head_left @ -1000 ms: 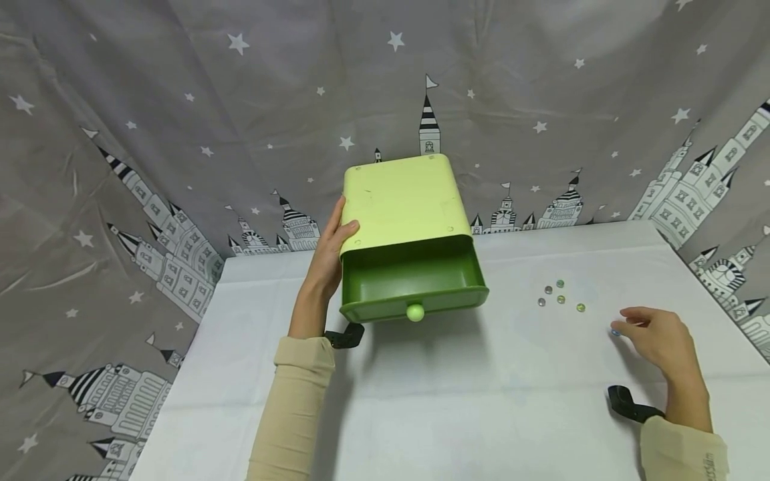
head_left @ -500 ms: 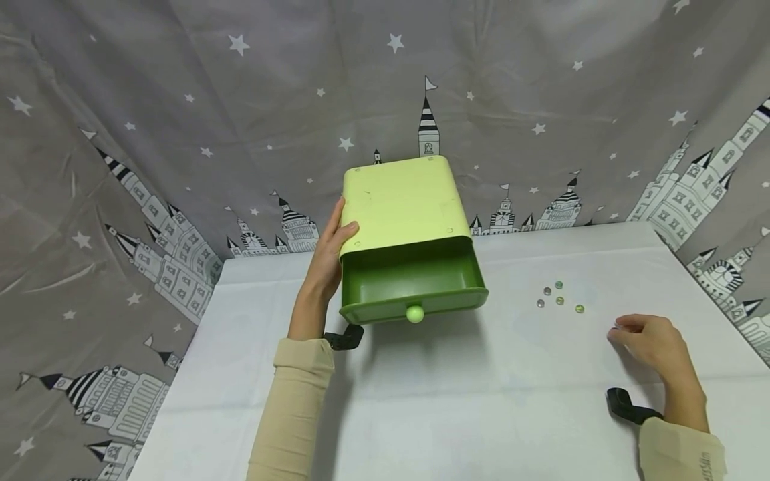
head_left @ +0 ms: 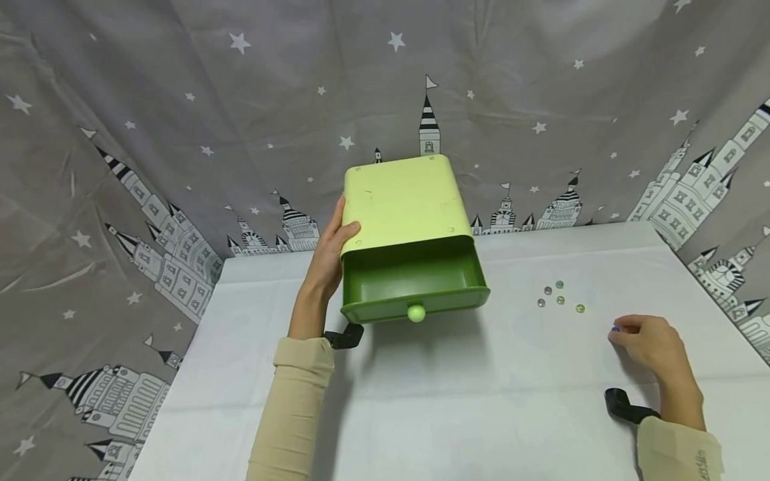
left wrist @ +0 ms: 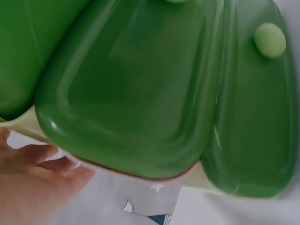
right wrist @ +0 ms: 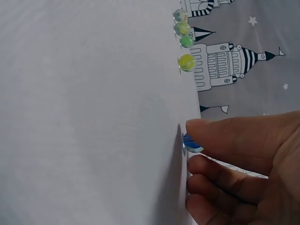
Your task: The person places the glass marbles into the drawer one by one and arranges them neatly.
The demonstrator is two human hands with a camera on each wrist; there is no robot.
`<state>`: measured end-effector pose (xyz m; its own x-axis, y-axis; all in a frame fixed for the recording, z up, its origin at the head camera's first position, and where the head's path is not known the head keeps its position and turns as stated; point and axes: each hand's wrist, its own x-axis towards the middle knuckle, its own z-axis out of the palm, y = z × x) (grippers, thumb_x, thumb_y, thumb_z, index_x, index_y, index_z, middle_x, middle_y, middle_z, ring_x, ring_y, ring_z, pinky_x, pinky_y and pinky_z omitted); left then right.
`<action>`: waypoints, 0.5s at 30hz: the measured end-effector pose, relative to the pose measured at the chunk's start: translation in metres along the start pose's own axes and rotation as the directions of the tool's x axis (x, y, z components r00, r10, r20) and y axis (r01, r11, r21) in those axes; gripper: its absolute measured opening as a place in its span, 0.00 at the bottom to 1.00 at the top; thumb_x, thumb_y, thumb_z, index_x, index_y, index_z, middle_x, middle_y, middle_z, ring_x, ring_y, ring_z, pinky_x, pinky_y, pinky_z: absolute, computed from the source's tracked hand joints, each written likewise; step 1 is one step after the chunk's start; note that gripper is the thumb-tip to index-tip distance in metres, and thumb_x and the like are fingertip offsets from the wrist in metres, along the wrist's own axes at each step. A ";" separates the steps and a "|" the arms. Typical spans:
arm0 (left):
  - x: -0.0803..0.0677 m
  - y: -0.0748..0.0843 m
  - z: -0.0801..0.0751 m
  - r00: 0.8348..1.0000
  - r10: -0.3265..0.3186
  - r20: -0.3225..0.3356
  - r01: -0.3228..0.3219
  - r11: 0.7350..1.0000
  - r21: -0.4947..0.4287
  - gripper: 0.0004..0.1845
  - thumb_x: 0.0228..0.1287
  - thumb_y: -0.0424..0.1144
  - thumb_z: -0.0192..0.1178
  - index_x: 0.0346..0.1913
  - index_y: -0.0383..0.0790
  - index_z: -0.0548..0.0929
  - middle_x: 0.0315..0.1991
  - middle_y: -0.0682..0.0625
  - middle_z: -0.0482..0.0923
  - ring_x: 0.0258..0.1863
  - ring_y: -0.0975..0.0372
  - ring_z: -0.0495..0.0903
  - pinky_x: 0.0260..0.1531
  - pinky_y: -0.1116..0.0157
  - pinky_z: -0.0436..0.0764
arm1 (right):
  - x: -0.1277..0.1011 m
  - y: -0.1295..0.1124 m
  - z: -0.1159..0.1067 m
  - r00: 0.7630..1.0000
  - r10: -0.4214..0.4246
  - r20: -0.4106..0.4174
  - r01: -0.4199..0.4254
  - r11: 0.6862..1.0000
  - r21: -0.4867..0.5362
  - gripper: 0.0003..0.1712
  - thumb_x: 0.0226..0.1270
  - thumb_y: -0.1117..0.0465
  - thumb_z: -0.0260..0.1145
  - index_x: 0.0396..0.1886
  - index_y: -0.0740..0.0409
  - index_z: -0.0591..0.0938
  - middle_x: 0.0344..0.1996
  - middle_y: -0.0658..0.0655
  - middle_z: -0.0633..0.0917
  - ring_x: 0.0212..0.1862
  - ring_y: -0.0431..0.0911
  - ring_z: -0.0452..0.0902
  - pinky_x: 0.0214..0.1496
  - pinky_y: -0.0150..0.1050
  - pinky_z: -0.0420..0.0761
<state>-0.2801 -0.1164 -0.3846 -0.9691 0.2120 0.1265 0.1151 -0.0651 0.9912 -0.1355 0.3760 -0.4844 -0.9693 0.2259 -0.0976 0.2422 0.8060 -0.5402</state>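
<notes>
A pale yellow drawer unit stands at the back of the table, its top green drawer pulled out with nothing inside. Below it, two more green drawer fronts with round knobs show in the left wrist view. Against the unit's left side rests my left hand, thumb at the top edge and fingers along the wall. Low over the table at the right, my right hand pinches a blue marble between thumb and forefinger, close to the cloth. The other fingers are bent beside it.
Several clear and yellow-green marbles, one of them a yellow marble, lie loose left of my right hand. White cloth covers the table. A grey curtain with stars and castles hangs behind and along both sides.
My right hand has shifted slightly down and left, and the blue marble, hidden half a second ago, shows between the fingers again. My left hand and the drawer unit stay where they were.
</notes>
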 end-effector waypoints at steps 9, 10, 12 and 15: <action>0.000 0.000 -0.001 1.000 -0.007 0.010 0.006 0.998 0.061 0.41 0.73 0.49 0.53 0.80 0.58 0.41 0.78 0.64 0.36 0.76 0.68 0.33 0.72 0.54 0.38 | -0.001 -0.001 0.001 1.000 0.000 -0.024 0.000 1.000 -0.021 0.16 0.63 0.65 0.65 0.42 0.78 0.81 0.41 0.78 0.81 0.46 0.72 0.73 0.44 0.63 0.72; 0.000 0.000 -0.001 1.000 -0.006 0.009 0.006 0.998 0.063 0.41 0.73 0.49 0.53 0.80 0.58 0.41 0.78 0.64 0.36 0.76 0.68 0.32 0.72 0.53 0.37 | -0.001 -0.001 0.002 1.000 0.003 -0.029 -0.003 1.000 -0.018 0.16 0.63 0.65 0.65 0.42 0.78 0.81 0.41 0.77 0.81 0.45 0.72 0.74 0.43 0.63 0.72; 0.001 0.000 -0.001 1.000 -0.002 0.007 0.002 0.998 0.064 0.41 0.73 0.50 0.53 0.80 0.58 0.41 0.78 0.63 0.36 0.76 0.67 0.32 0.72 0.51 0.36 | -0.002 -0.002 0.002 0.999 0.006 -0.033 -0.007 1.000 -0.013 0.15 0.63 0.66 0.65 0.42 0.78 0.81 0.40 0.77 0.81 0.44 0.71 0.74 0.43 0.62 0.72; 0.001 -0.001 -0.002 1.000 0.006 0.005 -0.006 0.998 0.068 0.42 0.73 0.50 0.53 0.80 0.58 0.41 0.78 0.63 0.36 0.76 0.65 0.31 0.71 0.48 0.35 | -0.002 -0.003 0.003 0.999 -0.008 -0.044 0.007 1.000 -0.016 0.15 0.63 0.65 0.65 0.41 0.77 0.81 0.38 0.75 0.82 0.43 0.70 0.75 0.41 0.61 0.72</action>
<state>-0.2818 -0.1182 -0.3860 -0.9672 0.2167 0.1327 0.1359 -0.0004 0.9907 -0.1344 0.3717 -0.4855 -0.9682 0.2436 -0.0562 0.2360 0.8159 -0.5278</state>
